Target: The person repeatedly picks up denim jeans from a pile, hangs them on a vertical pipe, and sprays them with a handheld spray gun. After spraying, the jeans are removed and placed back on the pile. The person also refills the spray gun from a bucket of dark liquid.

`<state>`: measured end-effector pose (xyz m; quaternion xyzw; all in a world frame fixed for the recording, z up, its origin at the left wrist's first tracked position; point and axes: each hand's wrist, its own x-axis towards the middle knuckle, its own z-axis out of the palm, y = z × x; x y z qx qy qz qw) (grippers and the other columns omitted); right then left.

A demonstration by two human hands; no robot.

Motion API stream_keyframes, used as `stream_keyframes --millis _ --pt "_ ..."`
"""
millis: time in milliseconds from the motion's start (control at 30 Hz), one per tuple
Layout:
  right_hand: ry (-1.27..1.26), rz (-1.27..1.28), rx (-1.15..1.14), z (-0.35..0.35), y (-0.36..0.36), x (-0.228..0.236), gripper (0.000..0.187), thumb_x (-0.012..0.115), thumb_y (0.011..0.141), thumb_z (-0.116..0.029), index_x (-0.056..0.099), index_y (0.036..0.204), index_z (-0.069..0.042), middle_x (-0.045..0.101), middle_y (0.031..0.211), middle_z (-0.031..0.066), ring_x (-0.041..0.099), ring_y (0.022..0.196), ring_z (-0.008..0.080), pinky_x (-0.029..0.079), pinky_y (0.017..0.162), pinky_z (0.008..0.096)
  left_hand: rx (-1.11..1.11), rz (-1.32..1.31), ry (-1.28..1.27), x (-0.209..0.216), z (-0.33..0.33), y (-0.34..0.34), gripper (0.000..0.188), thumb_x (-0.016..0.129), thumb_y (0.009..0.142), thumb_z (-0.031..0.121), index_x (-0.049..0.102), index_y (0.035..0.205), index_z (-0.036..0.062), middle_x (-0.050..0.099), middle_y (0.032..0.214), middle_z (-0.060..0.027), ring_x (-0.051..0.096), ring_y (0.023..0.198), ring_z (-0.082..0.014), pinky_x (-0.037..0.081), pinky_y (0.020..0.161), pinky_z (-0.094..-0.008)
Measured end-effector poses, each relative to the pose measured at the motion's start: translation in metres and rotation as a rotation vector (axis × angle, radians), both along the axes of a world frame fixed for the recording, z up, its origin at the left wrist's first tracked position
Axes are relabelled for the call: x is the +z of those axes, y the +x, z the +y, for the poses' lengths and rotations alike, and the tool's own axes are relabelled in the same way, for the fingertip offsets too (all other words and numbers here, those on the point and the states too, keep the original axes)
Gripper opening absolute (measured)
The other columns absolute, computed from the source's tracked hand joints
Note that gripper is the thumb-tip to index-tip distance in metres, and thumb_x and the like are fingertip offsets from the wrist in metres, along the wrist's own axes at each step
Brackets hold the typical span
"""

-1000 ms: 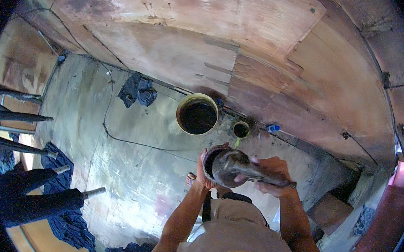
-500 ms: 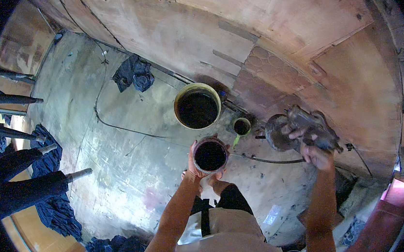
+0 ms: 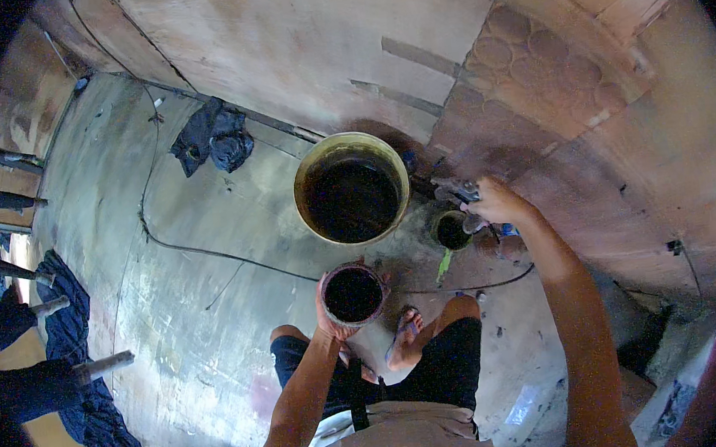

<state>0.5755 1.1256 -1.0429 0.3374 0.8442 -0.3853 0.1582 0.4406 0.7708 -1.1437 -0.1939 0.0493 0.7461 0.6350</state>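
My left hand [image 3: 335,320] is wrapped around the side of a round cup [image 3: 354,294], its dark contents facing up. On the floor beyond it stands a larger yellowish bucket [image 3: 353,191], dark liquid inside. My right hand [image 3: 492,202] reaches down by the wall, its fingers closed on a grey metal tool that looks like a spray gun head [image 3: 458,190], partly hidden by the hand. Just beside that hand is a small mug [image 3: 452,230] with a green handle and dark contents.
A thin black hose [image 3: 232,257] snakes across the stained floor. Dark crumpled cloth [image 3: 212,137] lies near the board wall [image 3: 289,49]. At left, dark garments hang on several poles [image 3: 105,367], with more dark cloth [image 3: 76,337] beneath. Something blue [image 3: 509,229] sits beside my right hand.
My right hand has carried the metal tool down and leftward, from the right side to beside the small mug. My left hand still holds the cup. My body has lowered, knees now bent apart.
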Motion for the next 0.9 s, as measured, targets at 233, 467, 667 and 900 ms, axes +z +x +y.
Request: stream_keyframes --millis 233,467,667,900 --pt "0.178 0.069 0.231 0.005 -0.026 -0.123 0.017 0.060 0.074 -0.006 0.063 0.084 0.007 0.066 0.071 0.0243 0.068 0.059 0.0321 0.057 0.057 0.0471 -0.015 -0.148 0.119 -0.122 -0.015 0.001 0.072 0.040 0.096 0.060 0.040 0.151 0.0143 0.042 0.149 -0.0263 0.040 0.137 -0.0500 0.040 0.103 -0.0690" --pt "0.230 -0.132 0.286 -0.004 -0.053 -0.144 0.019 0.055 0.075 -0.005 0.063 0.083 0.010 0.068 0.073 0.0255 0.070 0.061 0.0342 0.057 0.056 0.0466 -0.081 -0.262 0.250 -0.177 -0.025 0.011 0.070 0.042 0.095 0.062 0.039 0.153 0.0226 0.036 0.151 -0.0293 0.036 0.137 -0.0538 0.043 0.092 -0.0785" --pt "0.217 -0.106 0.209 0.006 -0.046 -0.159 0.019 0.057 0.076 -0.005 0.065 0.085 0.009 0.069 0.075 0.0255 0.070 0.059 0.0318 0.057 0.056 0.0471 -0.094 -0.388 0.276 -0.183 -0.024 0.019 0.073 0.048 0.093 0.062 0.036 0.154 0.0254 0.026 0.158 -0.0277 0.032 0.141 -0.0532 0.036 0.096 -0.0808" --pt "0.320 -0.003 0.391 0.013 -0.038 -0.157 0.048 0.069 0.071 -0.012 0.066 0.120 -0.007 0.071 0.092 0.0223 0.069 0.089 0.0385 0.053 0.086 0.0486 -0.115 -0.400 0.223 -0.213 -0.022 0.018 0.074 0.062 0.090 0.054 0.037 0.153 0.0250 0.025 0.158 -0.0265 0.024 0.144 -0.0517 0.030 0.099 -0.0831"
